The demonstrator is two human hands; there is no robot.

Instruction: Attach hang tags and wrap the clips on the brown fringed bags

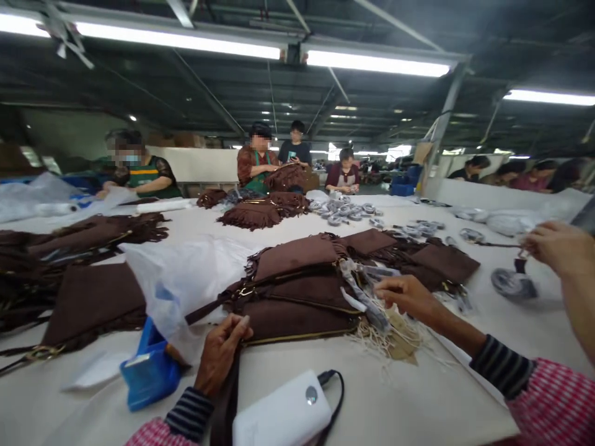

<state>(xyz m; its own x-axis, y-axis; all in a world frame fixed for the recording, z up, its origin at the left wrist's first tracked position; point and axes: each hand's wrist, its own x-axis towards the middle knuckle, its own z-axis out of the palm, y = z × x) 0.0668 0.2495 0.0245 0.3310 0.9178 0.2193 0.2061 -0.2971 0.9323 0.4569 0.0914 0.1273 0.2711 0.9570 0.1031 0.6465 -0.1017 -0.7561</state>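
A stack of brown fringed bags (297, 316) with gold zippers lies in front of me. My left hand (224, 348) is closed at the near left corner of the lowest bag, its thumb and fingers pressed together. At the right end of the stack, my right hand (409, 298) is closed in a pinch; what is between its fingertips is too small to make out. Below it are plastic-wrapped pieces (374, 310), tan hang tags (400, 339) and loose white strings (372, 347). A dark strap (227, 396) hangs down beside my left hand.
A white power bank (281, 414) with a black cable lies near me, a blue tape dispenser (151, 375) to the left. At right, another person's hand (558, 248) holds a wrapped coil (514, 285). More brown bags (97, 297) and wrapped coils (344, 209) cover the table; co-workers stand beyond.
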